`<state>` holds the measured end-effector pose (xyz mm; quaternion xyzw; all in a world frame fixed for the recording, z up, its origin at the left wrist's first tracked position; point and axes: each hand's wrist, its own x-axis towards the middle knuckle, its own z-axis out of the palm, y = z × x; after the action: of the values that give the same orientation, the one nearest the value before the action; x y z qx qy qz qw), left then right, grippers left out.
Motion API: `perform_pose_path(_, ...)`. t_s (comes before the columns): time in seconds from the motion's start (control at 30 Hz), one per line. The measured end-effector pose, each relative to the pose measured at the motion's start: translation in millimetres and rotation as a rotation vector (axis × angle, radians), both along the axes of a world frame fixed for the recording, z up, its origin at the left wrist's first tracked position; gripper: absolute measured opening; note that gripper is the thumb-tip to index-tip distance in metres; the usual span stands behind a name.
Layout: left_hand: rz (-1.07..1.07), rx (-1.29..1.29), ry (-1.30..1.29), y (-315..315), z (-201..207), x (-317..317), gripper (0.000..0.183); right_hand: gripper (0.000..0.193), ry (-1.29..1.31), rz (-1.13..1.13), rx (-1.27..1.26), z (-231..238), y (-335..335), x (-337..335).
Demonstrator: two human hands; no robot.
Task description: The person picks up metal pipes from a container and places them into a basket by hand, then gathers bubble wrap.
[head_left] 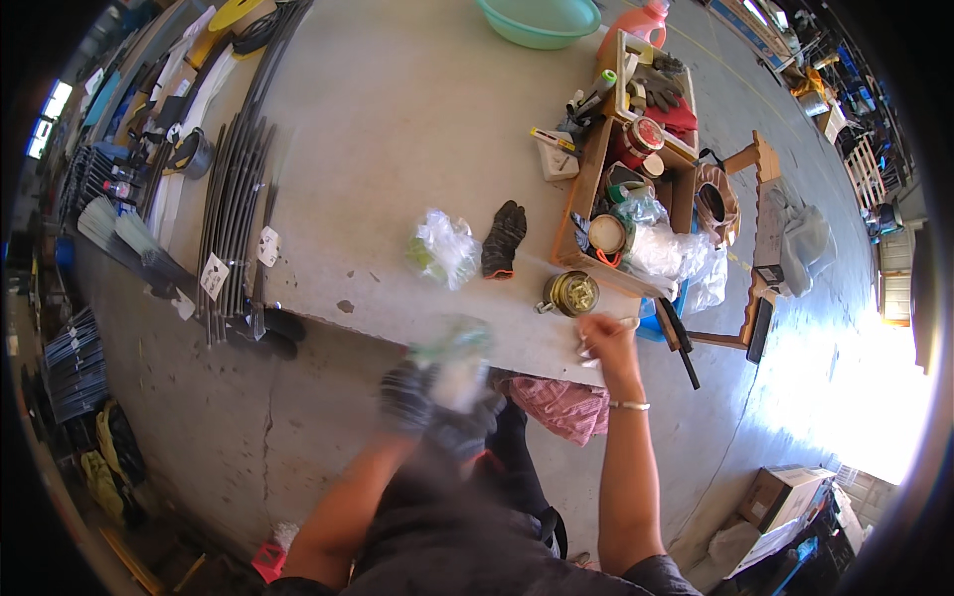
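Note:
My left hand (407,397) wears a dark work glove and is closed on a clear plastic bag (462,372) with greenish and white parts, just off the table's near edge. Motion smears the bag and glove. A second dark, glove-like patch (467,427) shows under the bag. My bare right hand (608,340), a bracelet at its wrist, is over the table's near right corner with curled fingers; a small pale thing by the fingertips is too blurred to name. Just beyond it stands a round tin (571,293) of brass-coloured pieces. Another crumpled clear bag (447,248) lies beside a dark glove (504,240).
An open wooden box (586,189) holds tins, tape and plastic wrapping at the right. Long black rods (234,209) lie along the left. A green basin (542,35) stands at the far end. Pink cloth (561,405) hangs below the near edge.

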<state>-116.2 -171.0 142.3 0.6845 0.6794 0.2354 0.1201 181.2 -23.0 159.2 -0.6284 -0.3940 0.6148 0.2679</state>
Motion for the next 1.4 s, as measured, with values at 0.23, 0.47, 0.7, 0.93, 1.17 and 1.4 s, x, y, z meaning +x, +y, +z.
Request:
perform_pose_path(0.23,0.339,-0.343,-0.299,-23.6,16.9,-28.9,0.029,0.026,-0.756,0.026,0.432,-38.4,64.7,-5.8)
perform_pose_path(0.47,0.205,-0.369,-0.097,-67.6,-23.8,-39.5,0.024,0.020,-0.569,-0.139,0.445,-58.4,76.5,-1.3)
perform_pose_path(0.7,0.369,-0.425,-0.291,-45.1,-4.1,-48.2,0.024,0.019,-0.199,-0.340,0.243,-30.7,68.6,6.7)
perform_pose_path(0.93,0.394,-0.309,-0.140,-29.0,2.5,-80.0,0.027,0.012,-0.046,-0.226,0.158,-5.5,-23.5,-45.1)
perform_pose_path(1.17,0.148,-0.207,0.106,26.9,36.5,-85.0,0.029,0.087,-0.258,0.601,0.317,-3.6,-97.9,-146.7)
perform_pose_path(1.4,-0.417,-0.228,0.134,44.3,25.0,-17.8,0.040,0.086,-0.419,0.832,0.720,74.6,-54.0,-148.7)
